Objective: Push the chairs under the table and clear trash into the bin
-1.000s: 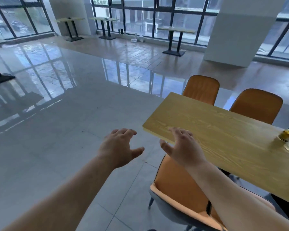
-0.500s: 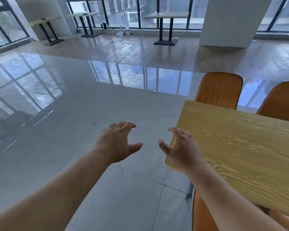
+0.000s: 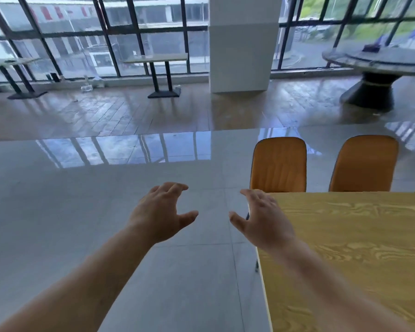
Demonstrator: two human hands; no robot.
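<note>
A yellow wood-grain table (image 3: pixel 350 236) fills the lower right. Behind its far edge stand two orange chairs, one to the left (image 3: pixel 278 164) and one to the right (image 3: pixel 363 164), with only their backrests showing. My left hand (image 3: pixel 161 212) hovers over the grey floor left of the table, fingers spread, holding nothing. My right hand (image 3: pixel 261 219) hovers at the table's left corner, also spread and empty. No bin or trash is in view.
Shiny grey floor tiles (image 3: pixel 106 200) stretch to the left. A white pillar (image 3: pixel 240 44) stands at the back. A small pedestal table (image 3: pixel 158 58) is by the windows, and a round table (image 3: pixel 379 63) is at the far right.
The view has swung right and up. The near orange chair under the table has left the view, and the two far chairs now face me squarely. Both hands stay spread and empty.
</note>
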